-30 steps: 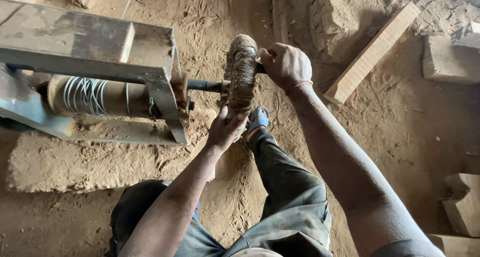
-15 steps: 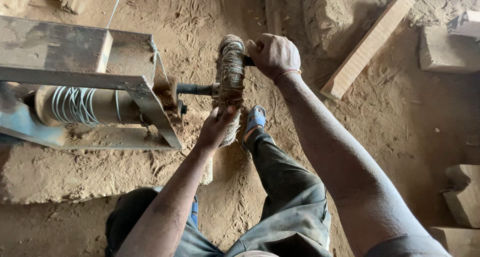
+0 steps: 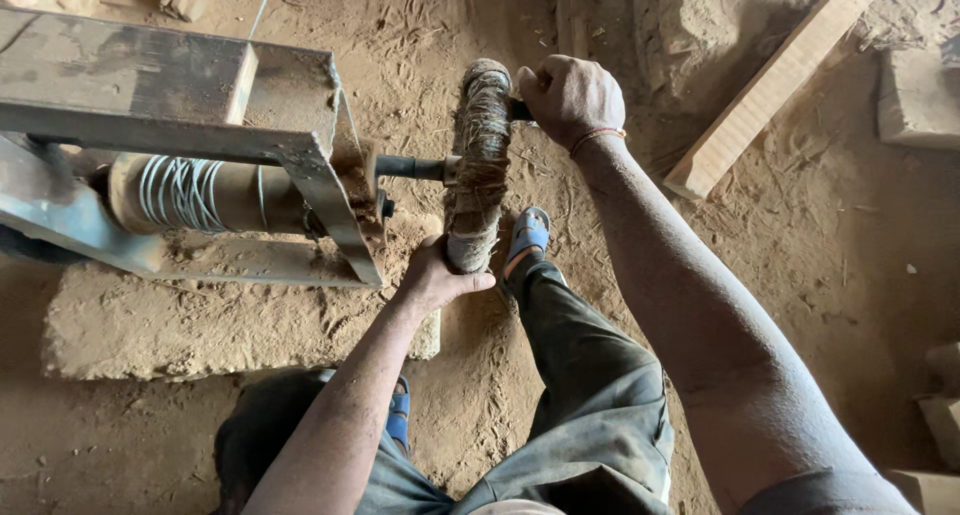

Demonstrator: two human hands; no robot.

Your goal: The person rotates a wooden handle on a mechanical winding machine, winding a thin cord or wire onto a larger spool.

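Wheel [image 3: 480, 165], fibre-wrapped and set on edge, sits at the outer end of a dark steel shaft [image 3: 410, 167], at about 12 o'clock from the seated person and just right of the frame upright.

Hands. Right hand [image 3: 570, 100] is closed in a fist around a short handle at the wheel's upper rim, at 1 o'clock; the handle itself is almost wholly hidden by the fingers. Left hand [image 3: 435, 280] cups the wheel's lower rim at 6 o'clock, palm against the fibre, fingers partly curled; I cannot tell whether it grips or only steadies.

Surroundings. Metal frame [image 3: 150, 95] carries a drum [image 3: 230, 195] wound with pale cord [image 3: 180, 193] at 9 to 10 o'clock. Frame rests on a sandy stone slab [image 3: 200, 325]. Blue sandal [image 3: 528, 233] lies just beside the lower rim, at 5 o'clock. Wooden plank [image 3: 765, 85] lies well apart at 2 o'clock.

Risks, as judged:
- Loose fibre on the rim could snag the left fingers if the wheel turns under the palm.
- Fist passes near the shaft end and frame upright on each turn; knuckles could strike metal.
- Foot sits close under the rim; a dropped or slipping wheel would land on it.
- Sand on the slab gives poor footing for the frame; hard cranking could shift it.
- Cord on the drum looks unevenly spaced; it could ride over itself and jam.
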